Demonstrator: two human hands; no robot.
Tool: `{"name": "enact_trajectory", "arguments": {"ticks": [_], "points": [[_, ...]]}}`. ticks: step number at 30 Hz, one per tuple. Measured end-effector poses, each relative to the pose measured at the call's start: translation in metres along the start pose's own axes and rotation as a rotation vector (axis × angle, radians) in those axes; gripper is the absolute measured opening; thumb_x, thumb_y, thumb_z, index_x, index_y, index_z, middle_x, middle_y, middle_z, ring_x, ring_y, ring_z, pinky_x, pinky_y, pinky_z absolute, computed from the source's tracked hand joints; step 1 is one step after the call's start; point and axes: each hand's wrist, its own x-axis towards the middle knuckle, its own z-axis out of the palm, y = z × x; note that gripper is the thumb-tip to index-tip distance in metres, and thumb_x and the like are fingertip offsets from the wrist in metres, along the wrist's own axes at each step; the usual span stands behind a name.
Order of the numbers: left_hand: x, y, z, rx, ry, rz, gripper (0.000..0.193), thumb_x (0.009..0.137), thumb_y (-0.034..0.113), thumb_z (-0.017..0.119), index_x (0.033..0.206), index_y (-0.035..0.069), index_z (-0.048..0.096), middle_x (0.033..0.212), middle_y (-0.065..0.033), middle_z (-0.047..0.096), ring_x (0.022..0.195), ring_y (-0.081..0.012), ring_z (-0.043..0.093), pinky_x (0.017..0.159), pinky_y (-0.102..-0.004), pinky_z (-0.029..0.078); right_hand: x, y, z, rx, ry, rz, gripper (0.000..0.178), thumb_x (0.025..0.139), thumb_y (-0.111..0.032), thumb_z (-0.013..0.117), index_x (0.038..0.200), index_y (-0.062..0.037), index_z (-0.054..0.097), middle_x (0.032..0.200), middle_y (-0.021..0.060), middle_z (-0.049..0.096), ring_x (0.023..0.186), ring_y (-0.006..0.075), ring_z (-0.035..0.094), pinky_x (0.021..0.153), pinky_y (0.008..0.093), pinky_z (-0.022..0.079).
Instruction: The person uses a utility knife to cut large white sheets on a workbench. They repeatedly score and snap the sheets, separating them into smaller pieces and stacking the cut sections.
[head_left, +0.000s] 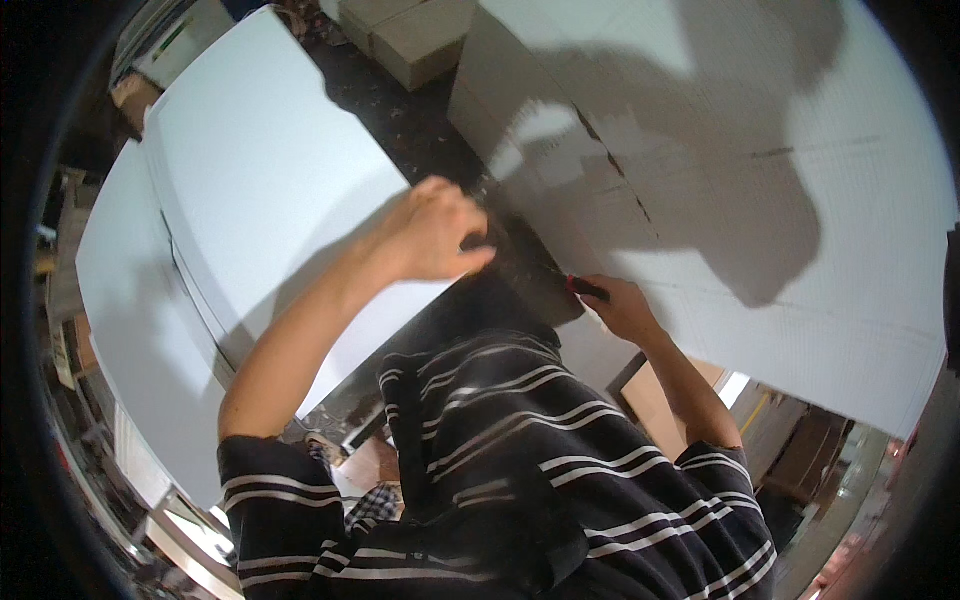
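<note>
My left hand (435, 235) is over the inner edge of a large white panel (260, 120) on the left. Its fingers are curled, with the thumb bent toward them; a dark spot shows between, and I cannot make out what it is. My right hand (622, 308) grips a slim tool with a red-and-black handle (588, 289), its thin tip pointing up and left. The tip's kind is too faint to tell. That hand is beside the near left edge of a big white corrugated board (700, 190), which has dark torn slits and a broad shadow on it.
A dark, littered floor strip (410, 120) runs between the two white pieces. At the far end lies a brown cardboard box (415, 45). Another white panel (130, 260) adjoins the left one. A brown board (665, 400) is below my right forearm.
</note>
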Motion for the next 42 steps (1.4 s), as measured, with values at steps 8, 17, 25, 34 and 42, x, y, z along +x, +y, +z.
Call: {"name": "enact_trajectory", "arguments": {"ticks": [8, 17, 25, 34, 42], "points": [[-0.029, 0.001, 0.016, -0.013, 0.134, 0.21, 0.008, 0.077, 0.008, 0.072, 0.083, 0.005, 0.074, 0.083, -0.0129, 0.072, 0.086, -0.0319, 0.068, 0.099, -0.0437, 0.051, -0.041, 0.003, 0.08, 0.37, 0.041, 0.172, 0.035, 0.094, -0.024, 0.071, 0.125, -0.0078, 0.071, 0.11, 0.0217, 0.073, 0.097, 0.041, 0.071, 0.084, 0.0463, 0.054], [-0.019, 0.008, 0.017, -0.036, 0.087, 0.172, 0.01, 0.081, 0.002, 0.072, 0.09, 0.0, 0.075, 0.083, -0.0165, 0.072, 0.081, -0.0351, 0.067, 0.094, -0.0494, 0.053, -0.028, -0.007, 0.111, 0.553, 0.353, 0.132, 0.039, 0.1, -0.036, 0.064, 0.127, -0.0079, 0.07, 0.11, 0.0226, 0.073, 0.102, 0.0426, 0.069, 0.086, 0.0497, 0.054], [-0.007, 0.013, 0.014, -0.052, 0.081, 0.159, 0.01, 0.085, 0.003, 0.072, 0.093, 0.0, 0.075, 0.083, -0.0173, 0.073, 0.077, -0.0357, 0.067, 0.088, -0.0464, 0.053, -0.033, -0.062, 0.139, 0.833, 0.474, 0.224, 0.043, 0.106, -0.034, 0.057, 0.131, 0.0, 0.063, 0.122, 0.0227, 0.065, 0.112, 0.0376, 0.065, 0.094, 0.0446, 0.05], [0.016, -0.03, 0.009, 0.065, 0.126, 0.134, 0.017, 0.095, 0.014, 0.066, 0.088, 0.002, 0.075, 0.083, -0.0198, 0.072, 0.077, -0.0404, 0.067, 0.073, -0.0474, 0.05, -0.019, -0.144, 0.21, 1.242, 0.656, 0.228, 0.036, 0.107, -0.025, 0.053, 0.137, -0.0044, 0.05, 0.126, 0.0173, 0.064, 0.113, 0.0281, 0.064, 0.097, 0.0408, 0.05], [0.051, -0.048, 0.003, 0.041, 0.012, -0.205, 0.032, 0.105, 0.024, 0.059, 0.09, -0.004, 0.065, 0.069, -0.0217, 0.059, 0.061, -0.0253, 0.047, 0.062, -0.0399, 0.044, 0.007, -0.179, 0.212, 1.24, 0.898, 0.04, 0.036, 0.104, -0.024, 0.058, 0.132, -0.0025, 0.054, 0.117, 0.0181, 0.064, 0.109, 0.0328, 0.065, 0.096, 0.04, 0.05]]}}
